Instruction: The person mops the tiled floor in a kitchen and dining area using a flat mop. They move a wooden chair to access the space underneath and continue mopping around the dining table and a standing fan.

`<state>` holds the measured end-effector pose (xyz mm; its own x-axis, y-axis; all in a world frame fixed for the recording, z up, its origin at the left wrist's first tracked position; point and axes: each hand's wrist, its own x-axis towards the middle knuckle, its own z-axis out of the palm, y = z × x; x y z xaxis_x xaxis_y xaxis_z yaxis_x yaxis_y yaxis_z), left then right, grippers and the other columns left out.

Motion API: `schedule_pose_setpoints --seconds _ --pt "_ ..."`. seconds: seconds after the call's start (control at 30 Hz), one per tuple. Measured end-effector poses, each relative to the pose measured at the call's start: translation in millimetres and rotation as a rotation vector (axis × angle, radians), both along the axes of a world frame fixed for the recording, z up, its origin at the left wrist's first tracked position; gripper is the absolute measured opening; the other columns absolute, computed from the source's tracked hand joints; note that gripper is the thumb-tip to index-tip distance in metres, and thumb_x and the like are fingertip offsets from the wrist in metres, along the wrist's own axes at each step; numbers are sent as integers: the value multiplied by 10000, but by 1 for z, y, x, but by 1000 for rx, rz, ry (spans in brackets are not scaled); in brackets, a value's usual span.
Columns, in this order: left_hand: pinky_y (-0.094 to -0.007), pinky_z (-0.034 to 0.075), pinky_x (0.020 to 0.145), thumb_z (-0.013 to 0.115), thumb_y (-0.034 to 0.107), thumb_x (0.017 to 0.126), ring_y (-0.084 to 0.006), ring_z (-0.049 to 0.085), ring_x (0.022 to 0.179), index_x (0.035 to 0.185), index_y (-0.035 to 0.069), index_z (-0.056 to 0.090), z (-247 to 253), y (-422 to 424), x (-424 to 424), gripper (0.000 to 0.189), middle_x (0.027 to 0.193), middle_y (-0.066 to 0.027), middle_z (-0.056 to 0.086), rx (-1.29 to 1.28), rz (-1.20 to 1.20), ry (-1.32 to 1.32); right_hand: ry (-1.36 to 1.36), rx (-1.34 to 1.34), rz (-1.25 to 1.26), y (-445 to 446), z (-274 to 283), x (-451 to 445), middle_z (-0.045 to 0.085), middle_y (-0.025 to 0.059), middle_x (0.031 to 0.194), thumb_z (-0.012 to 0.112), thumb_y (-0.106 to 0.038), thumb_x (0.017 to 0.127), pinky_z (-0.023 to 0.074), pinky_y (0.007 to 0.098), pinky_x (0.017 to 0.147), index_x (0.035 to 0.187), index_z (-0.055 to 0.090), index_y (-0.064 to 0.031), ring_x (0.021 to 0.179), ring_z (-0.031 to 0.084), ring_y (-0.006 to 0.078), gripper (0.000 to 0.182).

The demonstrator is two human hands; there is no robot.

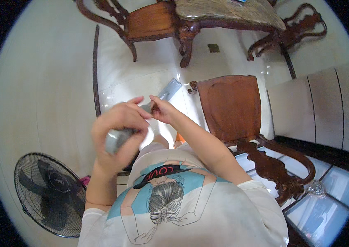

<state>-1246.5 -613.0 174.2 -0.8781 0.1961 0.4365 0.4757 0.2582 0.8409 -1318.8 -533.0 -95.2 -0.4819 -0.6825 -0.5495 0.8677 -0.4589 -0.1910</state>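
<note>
A grey long-handled floor-cleaning tool point(170, 89) slants away from my body, its flat rectangular head over the glossy tiled floor point(137, 77). My left hand point(120, 132), blurred, curls around the thick grey upper end of the handle point(114, 142). Further down, my right hand point(163, 110) has its fingers closed about the shaft. Much of the handle is hidden behind both hands. Whether the tool is a mop or a vacuum cleaner I cannot tell.
A carved wooden chair point(230, 108) stands close on the right. Ahead are a stone-topped table point(224, 12) and another chair point(151, 23). A black fan point(51, 191) is at lower left. Pale cabinets point(304, 108) and glass panels point(316, 216) line the right.
</note>
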Motion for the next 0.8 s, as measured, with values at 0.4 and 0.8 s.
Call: schedule_pose_setpoints --seconds 0.4,0.8 --pt "-325 455 752 527 -85 700 -206 581 740 883 -36 505 -8 42 -101 191 778 -135 576 271 5 -23 181 699 86 148 -15 120 527 57 763 474 -267 824 421 214 465 1005 500 -82 591 518 114 261" --pt "-237 437 599 558 -14 751 -129 496 619 885 -20 539 -8 87 -159 135 765 -72 523 178 -182 -64 -698 971 -1127 218 -6 421 563 93 854 516 -214 816 493 349 628 1012 491 -101 732 573 222 227"
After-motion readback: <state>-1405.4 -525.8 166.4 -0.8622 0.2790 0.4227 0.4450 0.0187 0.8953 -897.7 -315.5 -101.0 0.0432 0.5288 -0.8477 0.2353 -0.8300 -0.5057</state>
